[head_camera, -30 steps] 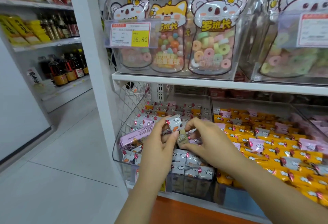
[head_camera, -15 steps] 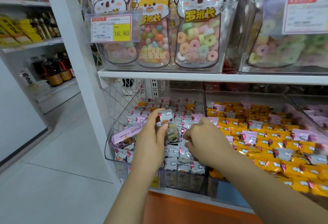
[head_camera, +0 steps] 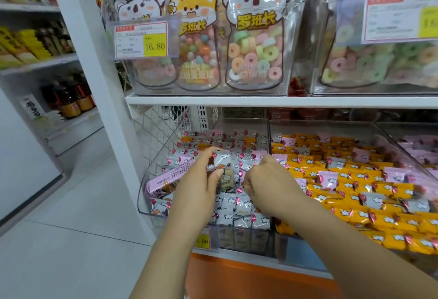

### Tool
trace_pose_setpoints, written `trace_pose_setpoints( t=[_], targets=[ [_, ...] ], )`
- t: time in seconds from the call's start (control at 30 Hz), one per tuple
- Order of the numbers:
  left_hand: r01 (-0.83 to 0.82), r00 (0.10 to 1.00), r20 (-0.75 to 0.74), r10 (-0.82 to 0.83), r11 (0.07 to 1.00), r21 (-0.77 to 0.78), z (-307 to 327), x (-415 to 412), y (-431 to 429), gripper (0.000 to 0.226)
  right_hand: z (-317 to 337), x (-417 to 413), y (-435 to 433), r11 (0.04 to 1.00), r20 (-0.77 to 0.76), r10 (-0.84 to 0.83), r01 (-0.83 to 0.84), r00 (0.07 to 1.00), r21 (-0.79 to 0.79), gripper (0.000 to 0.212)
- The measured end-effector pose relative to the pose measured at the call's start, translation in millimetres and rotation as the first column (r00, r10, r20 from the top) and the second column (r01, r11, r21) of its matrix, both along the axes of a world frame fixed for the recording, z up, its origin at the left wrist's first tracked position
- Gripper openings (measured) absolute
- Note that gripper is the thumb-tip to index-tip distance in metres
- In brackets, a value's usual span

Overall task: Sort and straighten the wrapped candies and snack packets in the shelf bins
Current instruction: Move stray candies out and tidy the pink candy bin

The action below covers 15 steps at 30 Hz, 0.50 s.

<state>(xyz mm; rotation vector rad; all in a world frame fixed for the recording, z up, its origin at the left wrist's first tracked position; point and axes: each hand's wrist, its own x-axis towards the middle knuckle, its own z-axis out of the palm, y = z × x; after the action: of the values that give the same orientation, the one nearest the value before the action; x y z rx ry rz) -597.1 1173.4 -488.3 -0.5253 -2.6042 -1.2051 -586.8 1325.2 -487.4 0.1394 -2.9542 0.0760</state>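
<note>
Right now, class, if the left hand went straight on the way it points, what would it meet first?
Probably the white wrapped candies piled further back in the clear bin; depth is unclear. The left hand already pinches one.

A pale tiled floor (head_camera: 71,203) with thin grout lines runs down an aisle. A white upright post (head_camera: 94,85) carries a white shelf board (head_camera: 260,101), with white wire mesh (head_camera: 161,128) behind it and an orange base panel (head_camera: 248,279) below. At left, blurred white shelves (head_camera: 47,61) hold dark bottles (head_camera: 68,102) and yellow packets (head_camera: 30,42). The light is even.
</note>
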Motion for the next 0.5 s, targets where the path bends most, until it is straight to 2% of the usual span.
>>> trace_pose_setpoints(
  t=[0.13,0.2,0.27,0.3,0.37,0.43,0.5],
  targets=[
    [0.021,0.998,0.067,-0.010,0.984,-0.174,-8,-7,6,0.040,1,1,3,0.997,0.006,0.012,-0.011,1.000,-0.071,0.019],
    [0.007,0.996,0.085,0.018,0.959,-0.285,-14,-11,8,0.037,1,1,5,0.987,0.025,0.035,-0.031,0.999,-0.155,0.019],
    [-0.018,0.997,0.062,0.041,0.944,-0.330,-17,-14,10,0.031,0,2,6,0.963,0.019,0.070,-0.063,0.997,-0.263,0.014],
    [-0.025,0.998,0.047,0.044,0.942,-0.335,-17,-14,11,0.029,-2,2,7,0.942,-0.001,0.081,-0.077,0.997,-0.328,0.012],
    [-0.030,0.999,0.011,0.035,0.959,-0.283,-18,-13,10,0.040,-4,6,7,0.884,-0.073,0.084,-0.108,0.994,-0.454,0.009],
    [-0.035,0.996,-0.093,0.018,0.980,-0.194,-17,-7,7,0.051,-4,12,8,0.830,-0.133,0.067,-0.130,0.989,-0.542,0.015],
    [0.010,0.978,-0.202,-0.049,0.982,-0.186,-18,0,4,0.045,-2,17,9,0.797,-0.148,0.050,-0.129,0.988,-0.590,0.028]
  ],
)
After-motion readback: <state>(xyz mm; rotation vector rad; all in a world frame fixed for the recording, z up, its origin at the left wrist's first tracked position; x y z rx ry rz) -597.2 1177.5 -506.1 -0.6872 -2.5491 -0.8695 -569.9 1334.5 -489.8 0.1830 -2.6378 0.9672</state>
